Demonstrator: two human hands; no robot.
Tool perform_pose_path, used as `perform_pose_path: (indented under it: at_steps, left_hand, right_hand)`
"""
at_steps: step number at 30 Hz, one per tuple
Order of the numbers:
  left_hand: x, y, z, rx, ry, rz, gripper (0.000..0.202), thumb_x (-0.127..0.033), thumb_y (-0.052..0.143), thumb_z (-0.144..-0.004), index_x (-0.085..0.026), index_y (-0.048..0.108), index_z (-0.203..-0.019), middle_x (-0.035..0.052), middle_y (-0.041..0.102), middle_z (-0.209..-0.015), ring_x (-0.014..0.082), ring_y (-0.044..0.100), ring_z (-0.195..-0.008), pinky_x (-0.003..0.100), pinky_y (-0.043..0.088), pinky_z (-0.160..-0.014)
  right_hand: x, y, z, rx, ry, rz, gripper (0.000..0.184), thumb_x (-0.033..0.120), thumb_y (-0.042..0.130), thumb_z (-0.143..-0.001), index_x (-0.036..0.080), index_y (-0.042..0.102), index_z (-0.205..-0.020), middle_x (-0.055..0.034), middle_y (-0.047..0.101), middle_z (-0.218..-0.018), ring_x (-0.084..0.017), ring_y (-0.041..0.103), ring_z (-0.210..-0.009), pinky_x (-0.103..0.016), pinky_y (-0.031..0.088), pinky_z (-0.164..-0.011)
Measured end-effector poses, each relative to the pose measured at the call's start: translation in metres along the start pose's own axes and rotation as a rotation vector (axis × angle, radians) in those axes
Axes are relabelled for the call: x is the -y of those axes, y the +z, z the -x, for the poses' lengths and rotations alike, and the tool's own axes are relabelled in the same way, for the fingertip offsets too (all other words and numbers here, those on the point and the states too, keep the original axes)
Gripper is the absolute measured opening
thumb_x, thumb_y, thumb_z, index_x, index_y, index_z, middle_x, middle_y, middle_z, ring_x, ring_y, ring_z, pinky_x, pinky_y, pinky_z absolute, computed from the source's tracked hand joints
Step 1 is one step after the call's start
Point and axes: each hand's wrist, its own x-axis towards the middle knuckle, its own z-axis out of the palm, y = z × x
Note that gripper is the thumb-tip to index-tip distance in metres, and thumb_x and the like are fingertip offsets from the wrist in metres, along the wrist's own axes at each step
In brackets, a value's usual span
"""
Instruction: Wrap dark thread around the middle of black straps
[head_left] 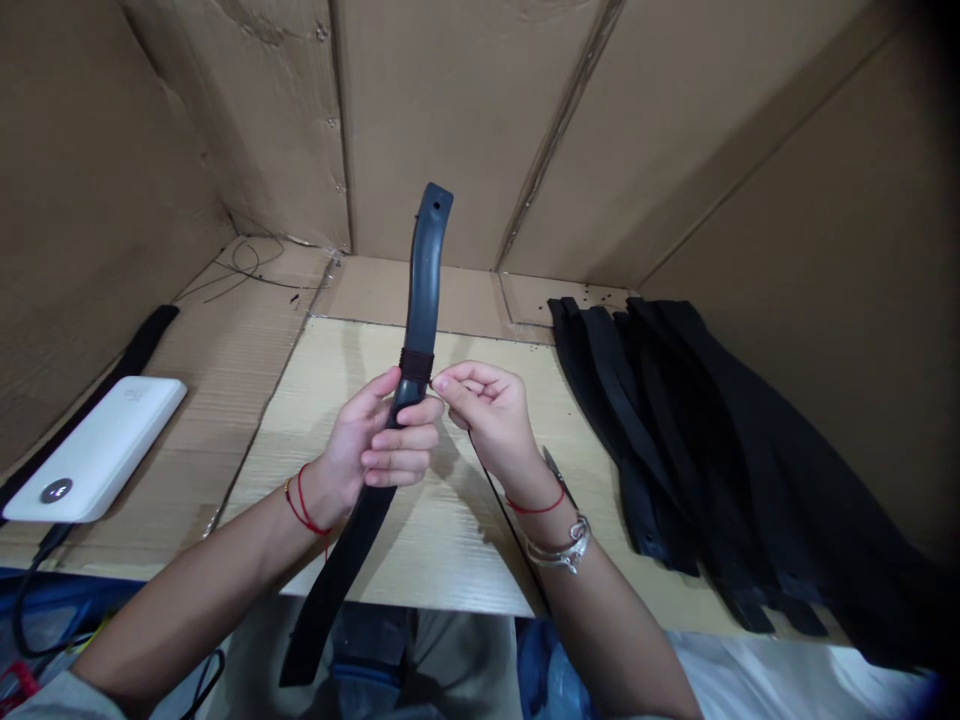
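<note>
My left hand (397, 440) is wrapped round a long, black, slightly curved strip (425, 275), holding it tilted above the table. The strip's upper end has a small hole; its lower end hangs past the table's front edge. Just above my left thumb, a band of dark cord (416, 365) is wound round the strip in close turns. At the right side of that winding, my right hand (487, 410) pinches the thin cord between thumb and forefinger. A loose length of dark cord (491, 485) runs down from my right hand past the wrist.
Several black strips (675, 430) lie piled on the right. A pointed metal tool (556, 470) lies partly behind my right wrist. On the left are a white power bank (97, 450) with a cable and another black strip (150, 335). Thin cord (247, 265) lies near the cardboard wall (450, 130).
</note>
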Motion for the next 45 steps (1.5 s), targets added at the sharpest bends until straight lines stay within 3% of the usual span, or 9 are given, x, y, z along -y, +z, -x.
perform_pose_path:
  at_steps: [8,12,16,20,24,30,36,40,45]
  left_hand:
    - [0.002,-0.005,-0.002,-0.035,-0.025,-0.027,0.059,-0.070,0.046,-0.088,-0.019,0.037,-0.059,-0.0120,0.024,-0.037,-0.0004,0.002,-0.025,0.008,0.018,-0.020]
    - [0.000,-0.006,-0.002,0.003,-0.075,-0.090,0.065,-0.077,0.040,-0.085,-0.020,0.036,-0.055,-0.0114,0.022,-0.034,-0.0002,0.002,-0.024,0.010,0.016,-0.019]
    - [-0.001,-0.003,-0.002,-0.013,-0.095,-0.212,0.074,-0.080,0.021,-0.086,-0.018,0.043,-0.052,-0.0074,0.028,-0.035,0.0031,0.017,-0.024,0.014,0.028,-0.022]
    - [-0.002,0.001,-0.002,-0.151,-0.083,-0.354,0.079,-0.080,0.021,-0.086,-0.013,0.059,-0.068,-0.0027,0.044,-0.047,0.0065,0.038,-0.033,0.018,0.043,-0.033]
    - [-0.004,0.006,-0.001,-0.373,0.019,-0.393,0.058,-0.067,0.039,-0.092,-0.015,0.060,-0.079,-0.0012,0.051,-0.054,0.0093,0.050,-0.043,0.020,0.049,-0.044]
    - [0.000,0.014,0.001,-0.419,0.242,-0.590,0.021,-0.034,0.061,-0.091,-0.014,0.060,-0.083,0.0029,0.064,-0.069,0.0133,0.064,-0.060,0.023,0.055,-0.061]
    - [0.003,0.014,0.000,-0.556,0.228,-0.753,0.036,-0.050,0.062,-0.088,-0.014,0.058,-0.083,-0.0039,0.053,-0.054,0.0047,0.041,-0.037,0.013,0.033,-0.034]
    - [0.003,0.017,0.003,-0.481,0.210,-0.834,0.049,-0.064,0.059,-0.084,-0.018,0.050,-0.073,-0.0087,0.042,-0.046,0.0026,0.028,-0.032,0.012,0.026,-0.028]
    - [0.005,0.018,0.005,-0.355,0.184,-0.693,0.035,-0.044,0.067,-0.086,-0.018,0.048,-0.072,-0.0118,0.038,-0.044,0.0011,0.020,-0.029,0.009,0.024,-0.027]
  right_hand:
    - [-0.003,0.001,0.001,0.070,0.036,0.020,0.030,0.043,0.081,-0.070,0.018,0.073,-0.084,0.0085,0.043,-0.047,-0.005,0.027,-0.041,-0.021,0.017,-0.037]
    - [-0.006,0.002,0.003,0.142,0.065,-0.016,0.027,0.043,0.077,-0.075,0.016,0.072,-0.079,0.0092,0.039,-0.047,-0.004,0.023,-0.042,-0.021,0.016,-0.039]
    - [-0.005,0.003,0.006,0.087,0.025,0.013,0.027,0.042,0.077,-0.075,0.016,0.070,-0.072,0.0088,0.041,-0.045,-0.005,0.028,-0.041,-0.021,0.021,-0.040]
    - [-0.003,0.005,0.008,0.059,0.009,0.066,0.029,0.044,0.074,-0.078,0.017,0.068,-0.071,0.0036,0.054,-0.050,-0.009,0.046,-0.045,-0.022,0.035,-0.043]
    - [-0.002,0.004,0.007,-0.001,-0.027,0.073,0.026,0.042,0.074,-0.078,0.019,0.069,-0.068,0.0029,0.053,-0.052,-0.009,0.044,-0.047,-0.022,0.033,-0.042]
    - [-0.005,-0.002,0.002,-0.115,-0.076,0.050,0.028,0.042,0.075,-0.077,0.017,0.067,-0.067,0.0078,0.037,-0.047,-0.006,0.025,-0.042,-0.022,0.019,-0.040]
    - [-0.007,0.000,0.000,-0.138,-0.070,0.024,0.031,0.044,0.078,-0.072,0.017,0.065,-0.065,0.0097,0.031,-0.046,-0.005,0.020,-0.042,-0.023,0.017,-0.040]
    - [-0.007,0.003,0.002,-0.053,-0.029,-0.045,0.030,0.042,0.077,-0.074,0.017,0.063,-0.067,0.0109,0.029,-0.045,-0.004,0.017,-0.041,-0.023,0.013,-0.041]
    - [-0.005,0.003,0.004,0.019,0.005,-0.129,0.022,0.035,0.073,-0.078,0.015,0.068,-0.071,0.0113,0.029,-0.044,-0.004,0.018,-0.041,-0.022,0.013,-0.042]
